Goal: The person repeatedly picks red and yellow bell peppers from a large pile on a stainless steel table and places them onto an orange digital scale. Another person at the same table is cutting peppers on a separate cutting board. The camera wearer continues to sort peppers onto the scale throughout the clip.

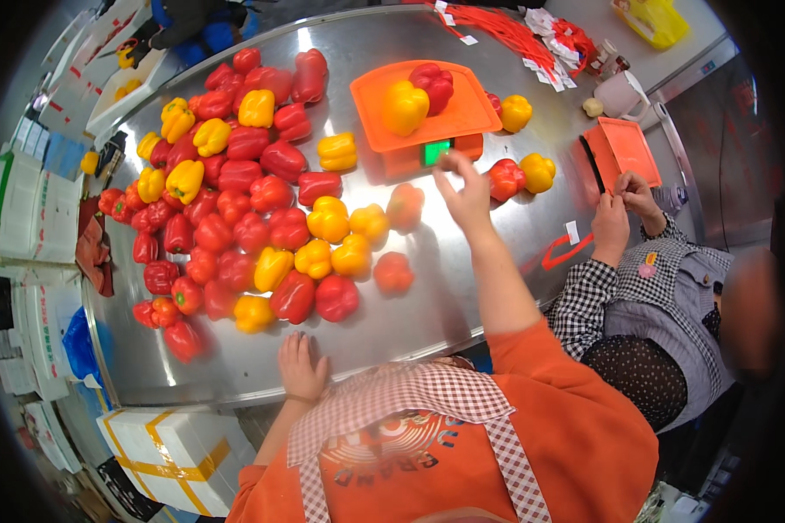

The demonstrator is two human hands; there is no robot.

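My right hand [464,196] is raised over the steel table, just in front of an orange digital scale's lit green display [436,151]. Its thumb and curled fingers are apart, with nothing visible between them. On the scale's orange tray [373,95] lie a yellow bell pepper [405,108] and a red bell pepper [436,88]. To the right of this hand, a red pepper [507,180] and a yellow pepper [539,172] sit side by side. My left hand [302,369] rests empty at the table's near edge, below a red pepper [292,297].
Many red and yellow peppers [239,176] spread over the table's left side. At right, a co-worker's hands [621,209] meet beside an orange-red scale [628,153]. Red tag straps [497,33] lie at the far edge. A taped foam box [176,457] stands at lower left.
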